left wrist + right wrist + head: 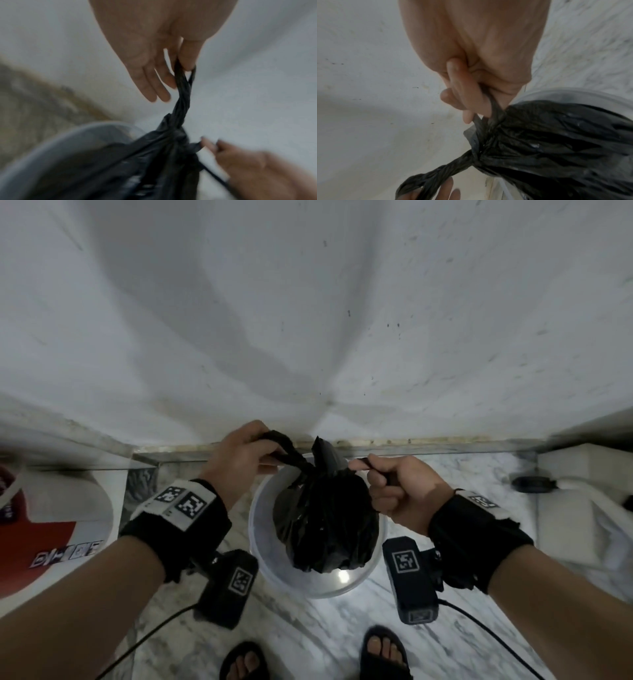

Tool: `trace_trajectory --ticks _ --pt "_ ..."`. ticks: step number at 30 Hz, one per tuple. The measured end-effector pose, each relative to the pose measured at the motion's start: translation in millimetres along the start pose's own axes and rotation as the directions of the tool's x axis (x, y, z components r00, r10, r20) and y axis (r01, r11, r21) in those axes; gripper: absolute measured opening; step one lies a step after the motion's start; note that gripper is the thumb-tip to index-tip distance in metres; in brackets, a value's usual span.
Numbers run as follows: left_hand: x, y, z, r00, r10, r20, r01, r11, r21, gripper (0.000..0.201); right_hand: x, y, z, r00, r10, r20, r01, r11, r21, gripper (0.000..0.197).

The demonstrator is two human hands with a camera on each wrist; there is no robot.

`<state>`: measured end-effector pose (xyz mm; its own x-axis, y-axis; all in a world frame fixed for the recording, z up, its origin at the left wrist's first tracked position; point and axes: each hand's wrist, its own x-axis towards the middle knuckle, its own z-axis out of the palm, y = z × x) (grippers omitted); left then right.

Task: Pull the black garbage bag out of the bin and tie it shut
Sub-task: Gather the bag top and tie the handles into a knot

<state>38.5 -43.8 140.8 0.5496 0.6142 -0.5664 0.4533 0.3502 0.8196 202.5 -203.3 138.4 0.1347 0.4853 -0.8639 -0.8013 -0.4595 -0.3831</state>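
Both hands pull the knotted bag [325,515] over the bin [263,556]: left hand [239,453] pinches one twisted end, right hand [404,491] clenches the other.

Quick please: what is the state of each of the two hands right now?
Left hand: pinches one twisted end of the black garbage bag.
Right hand: grips the other end.

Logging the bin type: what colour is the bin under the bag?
Translucent white round plastic bin; head view shows it best.

Dim light, wrist views blurred, edges warped
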Motion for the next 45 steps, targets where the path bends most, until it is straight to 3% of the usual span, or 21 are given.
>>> trace_trajectory --ticks 1,3,6,8,12,16,20,22,26,30,33,36,40,43,45 --pt "-4.8 4.4 4.4 0.996 -0.066 0.053 0.074 0.982 -0.175 0.017 -0.1 1.9 1.6 1.0 0.003 0.009 -0.003 1.0 0.027 0.031" --pt "-12.6 10.9 10.6 0.989 -0.086 0.117 0.125 0.913 -0.389 0.019 -0.8 5.1 5.4 1.0 0.001 0.018 -0.002 0.998 0.063 0.035" --pt "-16.4 15.9 12.5 0.981 -0.063 0.186 0.146 0.867 -0.477 0.021 -1.8 8.7 9.5 0.999 -0.016 0.038 0.012 0.994 0.108 0.041" --pt "-15.0 16.7 14.3 0.969 -0.069 0.237 0.16 0.906 -0.392 0.03 -4.0 10.5 11.8 0.997 -0.012 0.079 0.001 0.99 0.144 0.044" --pt "-12.7 11.8 26.7 0.939 -0.113 0.324 0.122 0.992 -0.008 0.034 -4.9 18.5 12.8 0.993 -0.014 0.121 -0.008 0.985 0.174 0.048" --pt "-11.5 10.7 44.3 0.901 -0.191 0.389 0.113 0.97 0.215 0.023 0.8 25.2 13.8 0.983 -0.059 0.172 0.045 0.995 0.088 0.053" --pt "-11.8 7.0 61.4 0.944 -0.146 0.295 0.014 0.914 0.406 0.028 1.7 29.7 15.4 0.957 -0.099 0.272 0.098 0.995 0.018 0.058" --pt "-12.2 5.2 62.1 0.938 -0.113 0.327 -0.007 0.94 0.342 0.018 0.5 30.1 12.8 0.947 -0.133 0.293 0.149 0.988 -0.035 0.056" --pt "-16.6 1.4 55.1 0.898 -0.132 0.419 0.047 0.977 0.207 0.026 2.4 29.0 7.2 0.948 -0.132 0.29 0.176 0.975 -0.132 0.049" --pt "-19.8 -2.0 53.4 0.889 -0.168 0.426 0.076 0.972 0.224 0.003 3.7 21.3 10.7 0.973 -0.192 0.126 0.223 0.922 -0.316 0.009" --pt "-17.3 -4.3 47.8 0.909 -0.186 0.374 0.091 0.962 0.256 0.022 3.9 15.0 12.8 0.965 -0.238 0.108 0.26 0.845 -0.468 0.016" --pt "-19.2 -7.1 44.2 0.924 -0.152 0.351 0.084 0.976 0.201 0.016 2.6 11.0 16.0 0.969 -0.219 0.112 0.243 0.785 -0.57 0.015" --pt "-19.3 -14.2 36.5 0.947 -0.144 0.288 0.169 0.984 -0.064 0.004 1.7 15.7 21.7 0.98 -0.14 0.143 0.183 0.916 -0.356 0.016" --pt "-17.4 -25.7 31.6 0.946 -0.177 0.271 0.256 0.922 -0.291 0.021 3.8 20.0 14.3 0.977 -0.185 0.105 0.199 0.969 -0.148 0.004" --pt "-16.8 -31.5 29.1 0.941 -0.192 0.28 0.284 0.896 -0.341 0.036 4.1 23.1 6.5 0.971 -0.219 0.099 0.225 0.973 -0.049 0.004"
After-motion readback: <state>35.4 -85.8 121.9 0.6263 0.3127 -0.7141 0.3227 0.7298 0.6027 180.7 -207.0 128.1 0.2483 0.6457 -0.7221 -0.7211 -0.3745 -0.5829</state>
